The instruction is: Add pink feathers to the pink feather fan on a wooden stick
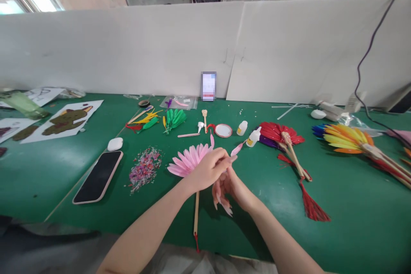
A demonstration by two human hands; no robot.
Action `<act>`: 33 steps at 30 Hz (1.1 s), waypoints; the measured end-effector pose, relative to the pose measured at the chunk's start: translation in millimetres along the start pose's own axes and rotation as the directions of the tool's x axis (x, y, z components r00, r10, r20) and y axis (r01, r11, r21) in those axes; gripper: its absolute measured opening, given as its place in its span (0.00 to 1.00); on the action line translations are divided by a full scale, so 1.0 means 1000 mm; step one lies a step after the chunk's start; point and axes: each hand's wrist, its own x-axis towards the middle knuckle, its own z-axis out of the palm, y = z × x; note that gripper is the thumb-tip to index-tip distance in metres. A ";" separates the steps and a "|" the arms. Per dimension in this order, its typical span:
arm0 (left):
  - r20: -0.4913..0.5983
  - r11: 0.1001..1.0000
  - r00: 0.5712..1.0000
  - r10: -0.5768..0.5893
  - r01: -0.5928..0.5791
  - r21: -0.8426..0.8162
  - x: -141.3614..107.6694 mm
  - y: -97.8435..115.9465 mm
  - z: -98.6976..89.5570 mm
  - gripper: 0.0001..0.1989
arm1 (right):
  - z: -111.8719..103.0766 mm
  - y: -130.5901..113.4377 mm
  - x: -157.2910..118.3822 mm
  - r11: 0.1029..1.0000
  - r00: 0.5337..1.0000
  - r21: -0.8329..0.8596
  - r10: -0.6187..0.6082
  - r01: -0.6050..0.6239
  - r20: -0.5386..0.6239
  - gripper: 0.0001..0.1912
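Observation:
My left hand [213, 165] reaches over the right end of a pink feather fan [188, 160], its fingers closed and pressed together. My right hand [236, 186] meets it at the fingertips; its thumb and forefinger are pinched, and the other long-nailed fingers hang down, partly hidden. What lies between the fingertips is covered. A loose pink feather [237, 149] shows right beside them, its thin end pointing at a glue bottle [253, 138]; whether a hand holds it I cannot tell. Below my left wrist runs the fan's wooden handle [196, 214], with a red cord at its end.
Around the hands are a small white bottle [242, 128], a round lid [223, 130], sequins [146, 168] and a phone [99, 177]. Green feathers [175, 120] lie farther back. At right rest a red fan [279, 132] with a tassel and a rainbow-coloured fan [343, 138].

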 end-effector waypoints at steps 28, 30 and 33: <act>0.242 0.975 0.970 -0.034 0.085 -0.204 -0.002 0.002 -0.017 0.14 | -0.019 -0.010 -0.006 0.959 0.964 -0.175 -0.243 0.221 -0.112 0.28; 0.249 0.945 0.967 -0.062 0.137 -0.298 -0.002 0.001 -0.015 0.15 | -0.018 -0.008 -0.005 0.968 0.971 -0.129 -0.227 0.216 -0.071 0.28; 0.271 0.899 0.959 -0.079 0.186 -0.396 -0.003 0.000 -0.012 0.16 | -0.017 -0.003 -0.005 0.975 0.976 -0.063 -0.215 0.213 -0.017 0.27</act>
